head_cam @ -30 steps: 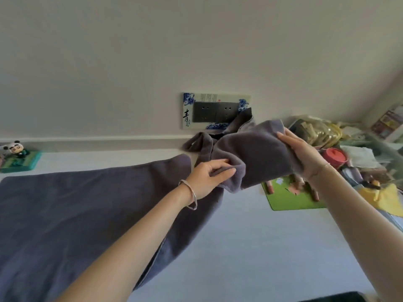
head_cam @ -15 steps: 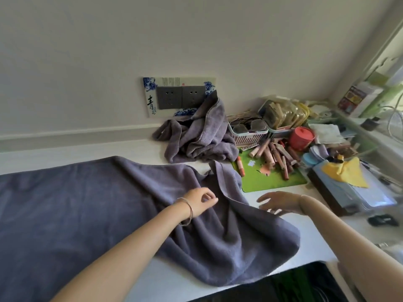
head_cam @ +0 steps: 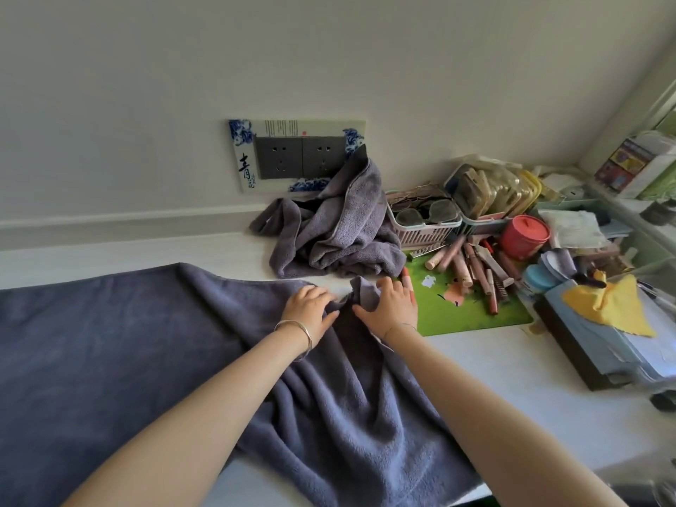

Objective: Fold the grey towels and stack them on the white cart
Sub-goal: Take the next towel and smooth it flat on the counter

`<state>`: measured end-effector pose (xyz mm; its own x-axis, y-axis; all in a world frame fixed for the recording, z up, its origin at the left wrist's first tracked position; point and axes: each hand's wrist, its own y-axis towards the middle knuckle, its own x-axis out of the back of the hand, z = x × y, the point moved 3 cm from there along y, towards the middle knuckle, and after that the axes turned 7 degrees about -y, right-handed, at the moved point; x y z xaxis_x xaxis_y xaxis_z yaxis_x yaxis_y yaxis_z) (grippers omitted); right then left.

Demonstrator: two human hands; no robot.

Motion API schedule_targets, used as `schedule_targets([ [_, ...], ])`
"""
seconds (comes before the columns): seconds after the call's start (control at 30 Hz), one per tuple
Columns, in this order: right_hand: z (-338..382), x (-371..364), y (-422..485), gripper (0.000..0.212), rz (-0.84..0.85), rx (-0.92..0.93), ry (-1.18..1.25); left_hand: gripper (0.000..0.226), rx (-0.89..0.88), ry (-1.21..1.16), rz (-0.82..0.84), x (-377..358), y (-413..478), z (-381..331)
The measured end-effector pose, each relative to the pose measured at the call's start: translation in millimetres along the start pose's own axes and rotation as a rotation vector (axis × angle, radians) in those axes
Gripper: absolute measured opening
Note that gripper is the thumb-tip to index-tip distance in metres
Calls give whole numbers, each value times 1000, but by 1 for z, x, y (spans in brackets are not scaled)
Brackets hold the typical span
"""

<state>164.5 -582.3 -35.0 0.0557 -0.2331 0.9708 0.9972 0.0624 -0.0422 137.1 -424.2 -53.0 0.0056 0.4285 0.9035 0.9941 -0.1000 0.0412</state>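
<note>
A large grey towel (head_cam: 139,360) lies spread over the white surface (head_cam: 530,389), rumpled at its right end and hanging over the near edge. My left hand (head_cam: 311,309) grips its far edge with curled fingers. Just to the right, my right hand (head_cam: 393,305) holds the bunched far corner between thumb and fingers. A second grey towel (head_cam: 340,236) lies crumpled against the wall behind my hands, untouched.
A green mat (head_cam: 472,316) with several cosmetic tubes (head_cam: 475,268) lies right of my hands. Behind it stand a pink basket (head_cam: 424,228) and a red jar (head_cam: 523,236). A yellow cloth (head_cam: 611,305) tops a blue box. A socket plate (head_cam: 296,155) is on the wall.
The towel, held up in both hands a second ago, now lies on the surface. My right hand has moved left onto its far corner, beside my left hand.
</note>
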Motion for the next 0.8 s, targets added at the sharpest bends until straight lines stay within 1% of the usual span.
schedule_targets([
  [0.03,-2,-6,2,59,29,4,-82,41,-7,45,33,-3,2,2],
  [0.07,-6,-10,5,52,39,16,-122,39,-11,81,58,-5,5,4],
  [0.13,-19,-7,8,26,8,8,-37,30,-19,104,48,-5,11,4],
  [0.17,-28,-3,9,18,-16,-11,84,23,-34,78,0,-1,13,3],
  [0.2,-36,4,9,22,-28,-20,251,18,-66,15,-68,4,15,1],
  [0.23,-48,14,8,26,-33,-50,458,16,-113,-81,-146,10,17,-2],
  [0.27,-60,27,6,22,-64,-76,684,18,-163,-183,-211,16,19,-6],
  [0.3,-76,41,7,13,-100,-121,872,22,-215,-265,-276,25,22,-13],
  [0.33,-91,56,7,7,-149,-158,996,24,-257,-323,-332,34,25,-21],
  [0.4,-122,84,15,13,-275,-192,1074,21,-275,-414,-404,52,38,-41],
  [0.47,-145,110,28,19,-362,-228,1047,14,-229,-467,-440,65,56,-58],
  [0.53,-162,127,49,29,-421,-271,939,13,-134,-432,-446,70,75,-69],
  [0.6,-175,133,69,38,-423,-323,790,12,-32,-379,-410,64,94,-72],
  [0.63,-180,133,78,38,-401,-353,710,11,11,-366,-369,59,103,-71],
  [0.67,-182,129,87,35,-364,-372,635,15,46,-365,-307,52,110,-69],
  [0.73,-184,118,100,22,-296,-376,525,37,96,-357,-134,31,116,-65],
  [0.77,-181,111,102,20,-266,-366,490,47,99,-345,-62,21,112,-63],
  [0.8,-175,102,100,31,-247,-343,469,54,70,-310,-34,11,103,-62],
])
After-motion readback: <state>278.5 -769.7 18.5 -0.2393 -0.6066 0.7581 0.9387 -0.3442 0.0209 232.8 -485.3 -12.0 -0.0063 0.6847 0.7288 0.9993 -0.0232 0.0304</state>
